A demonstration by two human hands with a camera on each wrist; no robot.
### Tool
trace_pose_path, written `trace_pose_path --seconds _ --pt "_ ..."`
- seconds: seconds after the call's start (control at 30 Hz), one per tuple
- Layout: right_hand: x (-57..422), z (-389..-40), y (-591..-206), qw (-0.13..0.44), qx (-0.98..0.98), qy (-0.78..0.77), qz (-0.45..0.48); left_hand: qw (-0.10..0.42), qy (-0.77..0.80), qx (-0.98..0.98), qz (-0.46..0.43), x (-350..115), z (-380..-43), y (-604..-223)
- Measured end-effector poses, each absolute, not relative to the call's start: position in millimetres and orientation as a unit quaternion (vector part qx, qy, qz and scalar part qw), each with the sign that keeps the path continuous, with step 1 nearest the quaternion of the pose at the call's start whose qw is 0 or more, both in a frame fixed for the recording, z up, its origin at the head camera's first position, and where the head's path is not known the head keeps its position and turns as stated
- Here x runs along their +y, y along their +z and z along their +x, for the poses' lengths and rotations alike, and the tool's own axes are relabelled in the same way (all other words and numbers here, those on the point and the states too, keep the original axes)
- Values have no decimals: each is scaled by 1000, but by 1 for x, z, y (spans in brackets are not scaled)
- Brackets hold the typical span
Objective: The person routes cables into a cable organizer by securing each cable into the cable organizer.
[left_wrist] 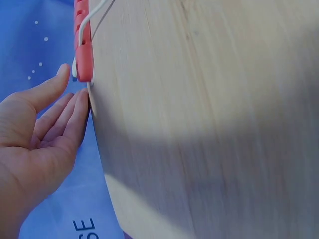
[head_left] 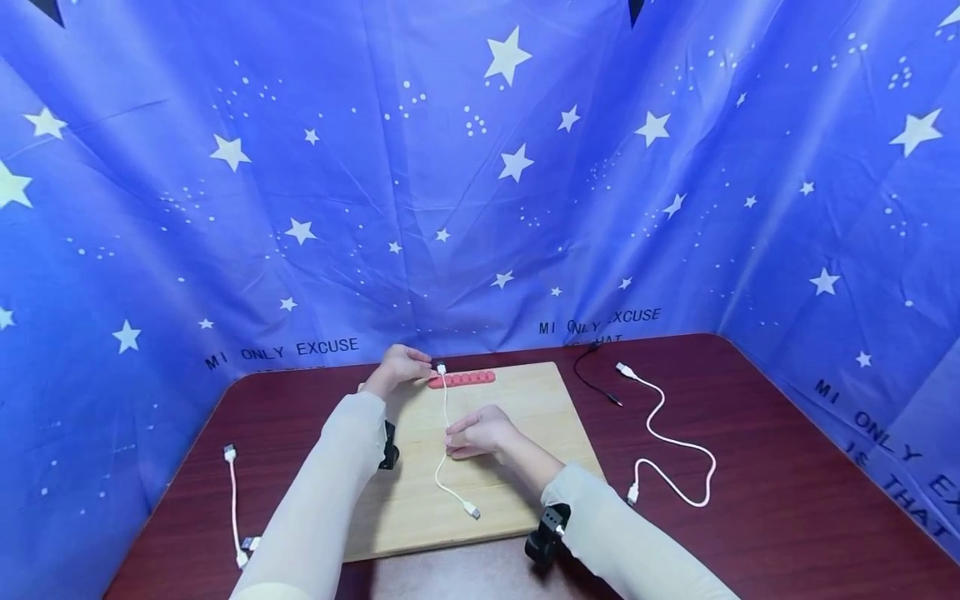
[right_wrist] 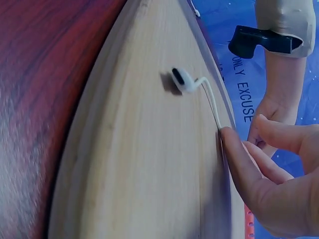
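Observation:
A short white USB cable [head_left: 440,477] runs over the wooden board [head_left: 525,492], its near plug [right_wrist: 183,79] just above the wood. Its far end passes through the left end of a red slotted cable holder [head_left: 468,378] at the board's back edge. My left hand [head_left: 405,364] is beside that end, thumb apart from nearly straight fingers [left_wrist: 76,117], holding nothing in the left wrist view. My right hand [head_left: 480,432] is over the middle of the board, its extended fingertips touching the cable, the thumb [right_wrist: 279,130] held away.
A longer white cable [head_left: 686,443] curves across the dark red table [head_left: 787,467] to the right, with a thin black cable [head_left: 592,383] behind it. Another white cable [head_left: 234,504] lies at the left, partly behind my left sleeve. A blue starry curtain [head_left: 420,208] surrounds the table.

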State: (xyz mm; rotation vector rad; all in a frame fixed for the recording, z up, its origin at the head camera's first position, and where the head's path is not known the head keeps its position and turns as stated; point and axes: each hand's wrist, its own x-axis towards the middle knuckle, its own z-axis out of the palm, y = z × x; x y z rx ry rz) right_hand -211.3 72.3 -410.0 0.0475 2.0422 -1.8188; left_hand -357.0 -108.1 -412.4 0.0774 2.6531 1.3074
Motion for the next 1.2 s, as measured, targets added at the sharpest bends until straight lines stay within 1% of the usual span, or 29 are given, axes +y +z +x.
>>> trace_pose_path --seconds 0.1,0.2,0.33,0.47,0.63,0.73,0.93,1.2 --pt "69 -210 -411 202 728 -654 19 90 442 892 22 -113 -353 -413" --pt "67 -209 -410 194 729 -657 22 87 448 890 5 -115 -339 -403" --pt "64 -208 -410 193 730 -656 25 82 446 891 4 -120 -327 -398" --pt "63 -206 -409 196 728 -656 16 96 475 875 -4 -126 -321 -393" --pt "63 -205 -410 201 719 -666 -12 126 541 832 -4 -132 -320 -390" --pt "63 -204 -411 202 711 -673 -27 129 550 825 4 -133 -317 -389" --pt "62 -203 -412 208 704 -678 -48 115 541 833 8 -145 -310 -388" --pt "54 -200 -413 209 711 -669 -61 98 525 845 -17 -184 -295 -391"
